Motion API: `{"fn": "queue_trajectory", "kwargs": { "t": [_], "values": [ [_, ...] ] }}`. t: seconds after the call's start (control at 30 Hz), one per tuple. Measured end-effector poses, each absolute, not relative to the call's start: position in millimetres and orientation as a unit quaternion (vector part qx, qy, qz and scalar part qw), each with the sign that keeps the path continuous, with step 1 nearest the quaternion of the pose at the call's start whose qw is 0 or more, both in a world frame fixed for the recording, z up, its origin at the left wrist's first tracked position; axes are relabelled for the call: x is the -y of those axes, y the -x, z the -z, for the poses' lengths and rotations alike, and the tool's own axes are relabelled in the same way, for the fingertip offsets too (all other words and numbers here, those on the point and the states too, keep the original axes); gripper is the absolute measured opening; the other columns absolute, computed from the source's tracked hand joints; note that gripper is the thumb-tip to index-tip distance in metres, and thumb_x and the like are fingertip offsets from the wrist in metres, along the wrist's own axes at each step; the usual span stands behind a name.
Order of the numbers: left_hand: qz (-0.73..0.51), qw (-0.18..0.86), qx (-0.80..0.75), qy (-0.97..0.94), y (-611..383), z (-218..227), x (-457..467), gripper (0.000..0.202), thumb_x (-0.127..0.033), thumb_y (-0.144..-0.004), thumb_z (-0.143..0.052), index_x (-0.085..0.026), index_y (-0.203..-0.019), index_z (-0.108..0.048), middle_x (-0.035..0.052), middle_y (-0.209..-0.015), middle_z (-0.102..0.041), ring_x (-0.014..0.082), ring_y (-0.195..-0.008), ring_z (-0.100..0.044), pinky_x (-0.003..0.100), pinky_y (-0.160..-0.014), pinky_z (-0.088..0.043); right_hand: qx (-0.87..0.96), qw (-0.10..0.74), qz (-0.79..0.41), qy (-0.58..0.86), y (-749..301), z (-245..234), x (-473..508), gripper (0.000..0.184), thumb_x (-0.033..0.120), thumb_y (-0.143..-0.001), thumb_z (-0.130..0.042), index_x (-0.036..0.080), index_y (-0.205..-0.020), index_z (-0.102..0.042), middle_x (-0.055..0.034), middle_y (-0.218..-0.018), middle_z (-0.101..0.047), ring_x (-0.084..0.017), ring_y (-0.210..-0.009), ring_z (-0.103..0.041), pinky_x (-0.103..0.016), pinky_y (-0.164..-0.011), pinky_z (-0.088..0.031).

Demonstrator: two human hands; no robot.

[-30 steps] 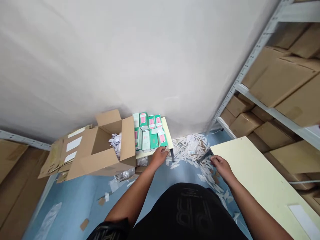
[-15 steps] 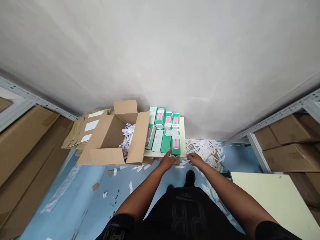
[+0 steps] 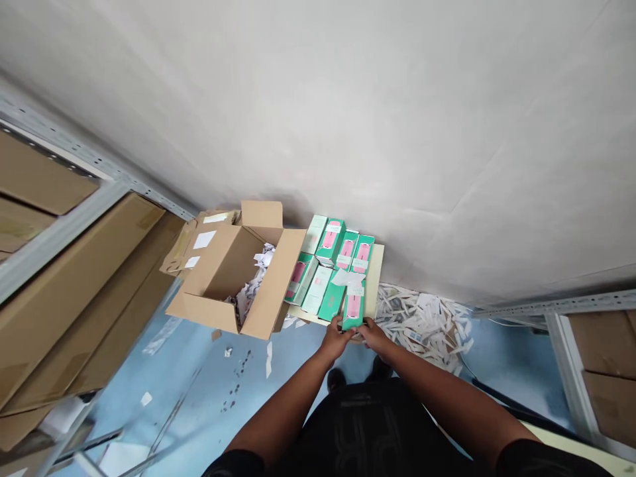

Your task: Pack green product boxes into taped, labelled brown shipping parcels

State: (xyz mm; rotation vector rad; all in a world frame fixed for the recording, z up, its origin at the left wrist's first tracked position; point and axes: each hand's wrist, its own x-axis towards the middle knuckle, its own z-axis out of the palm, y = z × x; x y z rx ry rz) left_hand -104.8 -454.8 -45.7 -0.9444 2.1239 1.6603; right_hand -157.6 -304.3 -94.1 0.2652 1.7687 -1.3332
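My left hand (image 3: 336, 339) and my right hand (image 3: 374, 336) grip the near end of a green box with a pink panel (image 3: 354, 307), one from each side. Their fingers are closed against its corners, and some fingertips are hidden. The box lies at the front of a pale yellow board (image 3: 373, 281), among several similar green and white boxes. A white scrap of paper (image 3: 348, 278) rests across its far part. Just left of it lies a plain green box (image 3: 332, 297), and beyond that a white box (image 3: 317, 289).
To the left stands an open cardboard carton (image 3: 216, 313) holding crumpled paper, with flattened cardboard (image 3: 186, 242) behind it. Paper strips (image 3: 422, 321) are heaped on the blue floor at right. Metal shelves with cartons (image 3: 84, 298) flank both sides. A grey wall (image 3: 358, 119) rises behind.
My right hand has moved left onto the near end of the green and pink box, joining my left hand. The box has come slightly nearer to me. The view has turned leftward and tilted.
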Motion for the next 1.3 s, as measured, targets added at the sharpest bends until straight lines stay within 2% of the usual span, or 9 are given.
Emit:
{"fn": "queue_trajectory", "kwargs": {
  "t": [0.17,0.33,0.5,0.63,0.73,0.8,0.9,1.07,1.3],
  "values": [
    [-0.594,0.13,-0.725,0.322,102.8,37.5,460.4,0.054,-0.052,-0.083,-0.071,-0.021,-0.124,-0.054,0.0077,-0.107,-0.071,0.0229,-0.097,-0.068,0.036,-0.089,-0.051,-0.682,0.423,0.579,-0.143,152.6,90.7,308.3,0.036,0.05,-0.083,-0.062,0.025,-0.109,-0.06,-0.0032,-0.101,-0.07,-0.022,-0.089,-0.067,-0.03,-0.07,-0.05],
    [-0.555,0.189,-0.75,0.306,104.5,28.0,469.8,0.057,-0.059,-0.08,-0.071,-0.021,-0.119,-0.055,0.0046,-0.09,-0.071,0.0226,-0.086,-0.068,0.035,-0.081,-0.051,-0.639,0.42,0.61,-0.209,153.5,85.1,325.5,0.046,0.062,-0.087,-0.058,0.022,-0.109,-0.053,-0.0058,-0.09,-0.069,-0.022,-0.075,-0.069,-0.032,-0.063,-0.053],
    [-0.662,0.27,-0.636,0.291,99.6,19.5,492.2,0.07,-0.057,-0.078,-0.075,-0.027,-0.134,-0.046,0.0074,-0.11,-0.069,0.0183,-0.081,-0.069,0.03,-0.069,-0.054,-0.58,0.401,0.663,-0.249,150.3,71.3,339.2,0.045,0.052,-0.084,-0.065,0.023,-0.115,-0.051,-0.0055,-0.095,-0.07,-0.02,-0.07,-0.07,-0.033,-0.059,-0.056],
    [-0.742,0.313,-0.539,0.248,97.4,11.6,523.6,0.067,-0.04,-0.073,-0.08,-0.022,-0.13,-0.051,0.0097,-0.112,-0.069,0.017,-0.083,-0.07,0.03,-0.074,-0.057,-0.578,0.342,0.687,-0.279,131.1,47.9,353.1,0.044,0.051,-0.084,-0.067,0.024,-0.116,-0.052,-0.0039,-0.089,-0.069,-0.017,-0.062,-0.068,-0.028,-0.053,-0.054],
    [-0.751,0.284,-0.572,0.17,96.6,5.7,541.2,0.074,-0.028,-0.063,-0.086,-0.019,-0.13,-0.055,0.0094,-0.113,-0.07,0.0175,-0.087,-0.07,0.03,-0.079,-0.056,-0.57,0.298,0.706,-0.298,112.1,26.2,367.2,0.041,0.054,-0.088,-0.063,0.023,-0.113,-0.053,-0.0029,-0.083,-0.068,-0.014,-0.057,-0.065,-0.026,-0.051,-0.055],
    [-0.713,0.266,-0.639,0.114,95.0,0.7,545.5,0.078,-0.029,-0.064,-0.086,-0.018,-0.134,-0.053,0.0062,-0.104,-0.072,0.0168,-0.08,-0.068,0.028,-0.072,-0.055,-0.553,0.262,0.729,-0.308,100.4,11.7,374.3,0.04,0.053,-0.088,-0.065,0.022,-0.111,-0.053,-0.0023,-0.081,-0.068,-0.014,-0.056,-0.065,-0.025,-0.051,-0.057],
    [-0.665,0.243,-0.705,0.046,91.6,-11.4,541.1,0.068,-0.04,-0.075,-0.079,-0.019,-0.134,-0.053,0.0029,-0.093,-0.072,0.0154,-0.071,-0.066,0.026,-0.063,-0.052,-0.518,0.191,0.769,-0.323,84.0,-9.6,375.8,0.041,0.049,-0.085,-0.072,0.023,-0.111,-0.052,-0.0013,-0.082,-0.068,-0.014,-0.056,-0.067,-0.026,-0.051,-0.059],
    [-0.674,0.27,-0.687,-0.028,86.3,-41.0,513.7,0.061,-0.05,-0.084,-0.069,-0.02,-0.136,-0.055,0.0076,-0.108,-0.073,0.0195,-0.079,-0.072,0.029,-0.067,-0.055,-0.504,0.079,0.79,-0.341,53.5,-44.3,352.9,0.04,0.044,-0.083,-0.076,0.024,-0.11,-0.053,-0.0005,-0.083,-0.069,-0.015,-0.055,-0.067,-0.027,-0.047,-0.059],
    [-0.641,0.317,-0.69,-0.114,65.6,-70.2,439.2,0.065,-0.037,-0.081,-0.071,-0.02,-0.141,-0.054,0.007,-0.109,-0.073,0.0192,-0.083,-0.072,0.031,-0.076,-0.057,-0.46,-0.031,0.809,-0.365,-2.9,-70.5,289.5,0.041,0.045,-0.086,-0.073,0.024,-0.113,-0.052,-0.0025,-0.087,-0.071,-0.017,-0.061,-0.071,-0.027,-0.047,-0.058]
  ]
}}
